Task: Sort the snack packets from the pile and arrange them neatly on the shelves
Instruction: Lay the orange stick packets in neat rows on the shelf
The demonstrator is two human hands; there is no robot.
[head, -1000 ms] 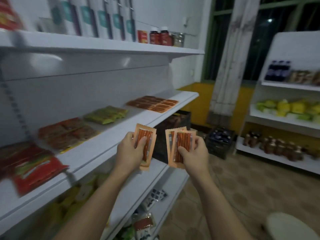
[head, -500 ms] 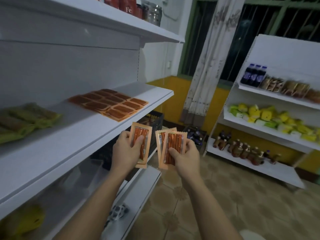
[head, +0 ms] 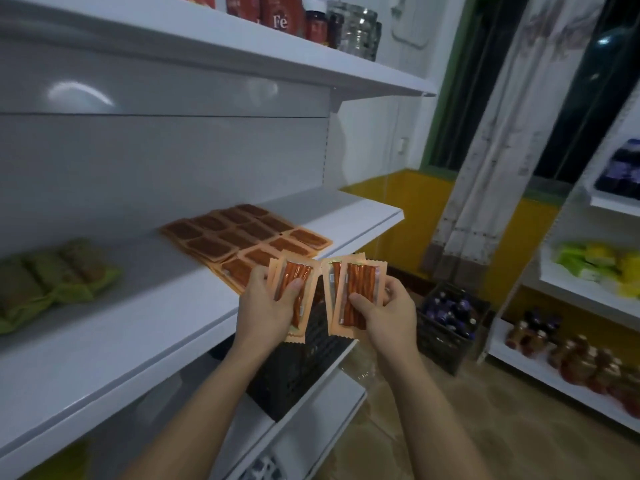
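My left hand [head: 265, 315] grips an orange snack packet [head: 294, 292] with red sticks showing through it, held upright. My right hand [head: 388, 313] grips two overlapping orange snack packets [head: 356, 291] of the same kind. Both hands hover just off the front edge of the white middle shelf [head: 166, 327]. On that shelf, just beyond my left hand, lies a flat grid of several matching orange packets [head: 242, 237]. Green packets [head: 52, 278] lie further left on the same shelf.
A black crate [head: 298, 372] sits on the lower shelf under my hands. A crate of dark bottles [head: 450, 320] stands on the floor at right. Jars [head: 353, 26] line the top shelf. Another white shelf unit [head: 588, 296] with yellow-green packets and bottles stands at the right.
My view has swung right along the shelf; the orange packet grid is now close in front of my hands. Both hands still hold their packets the same way.
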